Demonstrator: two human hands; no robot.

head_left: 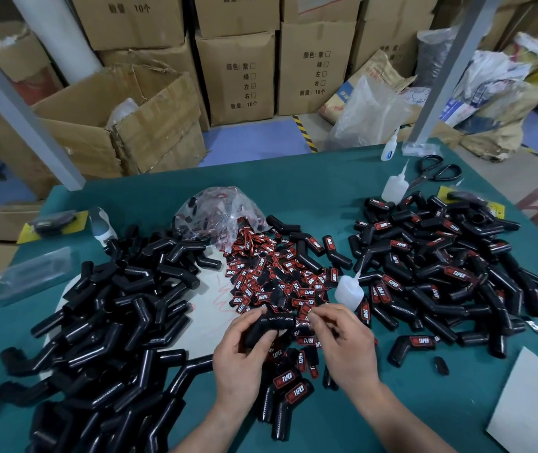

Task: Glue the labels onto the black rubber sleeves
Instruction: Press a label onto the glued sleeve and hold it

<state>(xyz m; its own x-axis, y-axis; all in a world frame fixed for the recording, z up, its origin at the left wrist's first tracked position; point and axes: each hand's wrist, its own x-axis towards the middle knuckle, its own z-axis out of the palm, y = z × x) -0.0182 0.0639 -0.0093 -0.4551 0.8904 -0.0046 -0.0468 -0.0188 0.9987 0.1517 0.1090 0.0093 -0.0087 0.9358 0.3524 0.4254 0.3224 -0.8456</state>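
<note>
left hand [244, 349]: grip clamped round bent black rubber sleeve [272, 323], low over desk [326, 197] | right hand [343, 343]: grip pinched on small label [308, 316], just beside sleeve | loose labels [271, 279] heaped just behind

- The sleeves [124, 308] look like black rubber, smooth with a dull sheen.
- The labels [280, 282] are black and red, slightly glossy.
- The tabletop [326, 197] has a matt teal cover, like cloth.
- The glue bottles [349, 291] are cloudy white, soft-looking plastic.
- The bag [218, 210] is thin, crinkled clear plastic.
- The scissors [437, 171] have metal blades and glossy black handles.
- The boxes [238, 76] are matt brown cardboard.
</note>
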